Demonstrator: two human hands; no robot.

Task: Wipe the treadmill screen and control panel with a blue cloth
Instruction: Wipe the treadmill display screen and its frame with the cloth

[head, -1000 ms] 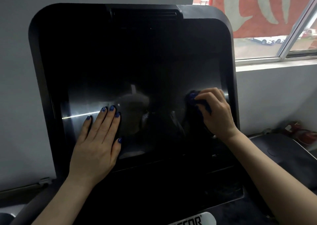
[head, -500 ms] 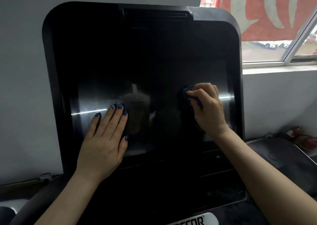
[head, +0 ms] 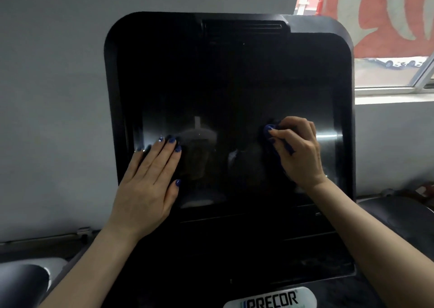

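Your right hand [head: 299, 151], right of centre in the frame, has its fingers curled round the cloth [head: 272, 138], a bunched blue wad pressed against the screen [head: 234, 129]; only part of the cloth shows past your fingertips and under your palm. Your left hand [head: 146, 185], lower left of centre, lies flat on the screen with fingers straight and close together, nails painted dark blue, grasping nothing. The two hands are well apart, at about the same height.

The screen is dark and glossy, set in a black rounded housing that fills the middle of the frame; a faint reflection shows between your hands. Below the screen the panel [head: 234, 256] is black, its detail too dark to tell. At the lower edge, right of centre, a pale badge [head: 270, 299] reads PRECOR. A grey wall [head: 51, 96] fills the left of the frame. A window [head: 387, 49] sits in the upper right, with a red and white banner [head: 380, 14] beyond it.
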